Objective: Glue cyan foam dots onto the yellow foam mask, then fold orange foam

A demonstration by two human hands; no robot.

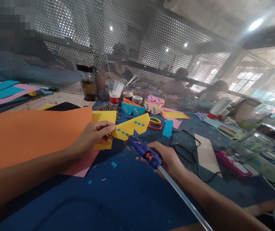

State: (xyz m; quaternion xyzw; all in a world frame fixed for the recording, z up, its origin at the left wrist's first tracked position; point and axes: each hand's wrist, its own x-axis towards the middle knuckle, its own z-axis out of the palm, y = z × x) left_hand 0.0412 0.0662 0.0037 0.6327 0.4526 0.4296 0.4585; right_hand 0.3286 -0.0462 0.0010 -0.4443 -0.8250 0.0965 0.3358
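Head view, with clock positions taken about the yellow paper cut-out (130,127): the cut-out is raised above the dark blue desk (108,200), slightly tilted, with its V-notch facing 6 o'clock and two groups of small blue squares (139,124) on its face. The left hand (98,132) is at 9 o'clock; its grip pinches the adjacent end of the cut-out between thumb and fingers. The right hand (166,155) is at 4 o'clock; its grip is wrapped around the purple glue gun (139,148). The nozzle points toward 11 o'clock and meets the lower edge of the cut-out in view; whether it touches the paper cannot be determined. A clear glue stick (184,194) extends from the rear of the gun toward 5 o'clock. A large orange sheet (36,138) lies at 9 o'clock, beside a yellow sheet (104,117) behind the left hand; a pink sheet (81,169) lies at 8 o'clock. A blue cut-out (132,110) stands at 12 o'clock, with a peach cut-out (153,108) and a pink cut-out (155,100) between 1 and 2 o'clock. Scissors (155,128) with red and yellow handles lie at 3 o'clock, followed by a blue strip (167,129). Paper scraps (114,164) are scattered between 6 and 7 o'clock.
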